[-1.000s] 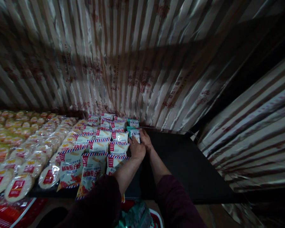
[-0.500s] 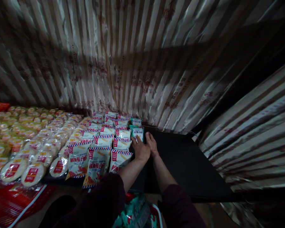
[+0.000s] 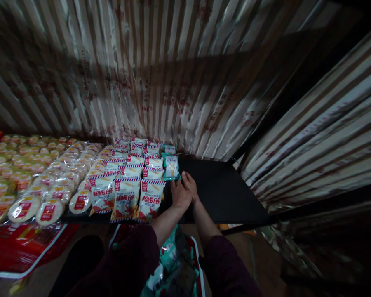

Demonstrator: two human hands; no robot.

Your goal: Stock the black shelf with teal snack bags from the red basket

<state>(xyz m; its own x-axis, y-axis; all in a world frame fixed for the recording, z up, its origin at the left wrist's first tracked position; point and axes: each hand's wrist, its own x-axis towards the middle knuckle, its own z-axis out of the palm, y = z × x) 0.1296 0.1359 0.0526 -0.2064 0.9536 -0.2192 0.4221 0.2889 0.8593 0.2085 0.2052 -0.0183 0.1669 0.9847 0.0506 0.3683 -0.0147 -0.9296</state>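
Note:
My left hand (image 3: 181, 194) is just in front of the lower edge of a teal snack bag (image 3: 172, 166). Its fingers are stretched forward and hold nothing I can see; whether they touch the bag cannot be made out. Crossing close beside it, my right hand (image 3: 190, 186) has its fingers extended, near the bag's lower right corner. Behind that bag is a second teal bag (image 3: 170, 149). Left of them stand rows of white snack bags (image 3: 125, 198) with striped edges and red lettering, all on a black shelf (image 3: 216, 187).
Round wrapped crackers (image 3: 50, 211) fill the shelf's left part. Below the front edge are a red basket (image 3: 194, 247) with teal bags (image 3: 168, 251) and another red basket (image 3: 34, 251) at left. Striped sheeting (image 3: 160, 74) hangs behind, with a dark post (image 3: 270, 113) at right.
My hands have drawn back toward me from the front teal bag, whose face now shows fully. The whole view has shifted, with the shelf goods appearing slightly higher.

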